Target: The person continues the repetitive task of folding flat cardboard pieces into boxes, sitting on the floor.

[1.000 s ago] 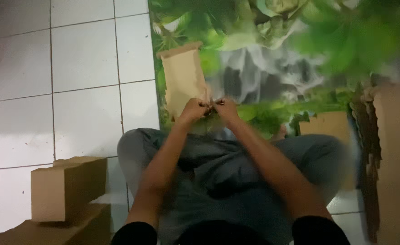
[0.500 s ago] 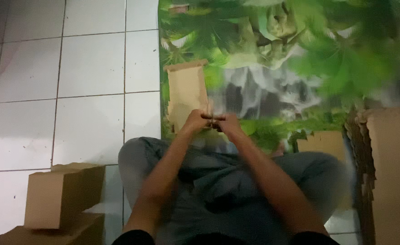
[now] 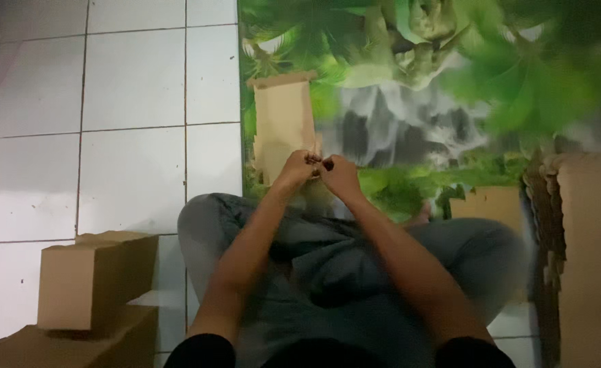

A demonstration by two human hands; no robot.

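A person seated cross-legged on a white tiled floor (image 3: 130, 163) worked at a flat brown cardboard piece (image 3: 285, 123) that stood upright beyond the knees, on a mat printed with green leaves and a waterfall (image 3: 409, 123). The left hand (image 3: 299, 170) and right hand (image 3: 340, 174) met just in front of the piece's lower edge, fingers curled shut around something too small and blurred to make out; whether either hand also pinched the cardboard itself could not be told. The piece looked flat and unfolded, its top flap standing, so the forming of it seemed barely begun. To the person's left, two made-up cardboard boxes (image 3: 92, 279) sat one on the other, judged as finished work. To the right, a stack of flat cardboard sheets (image 3: 586, 259) rose at the frame's edge, with another flat sheet (image 3: 487, 204) lying beside the right knee, judged as stock awaiting folding. By that showing, a few boxes were done and a good many more sheets remained, the one in hand at an early stage
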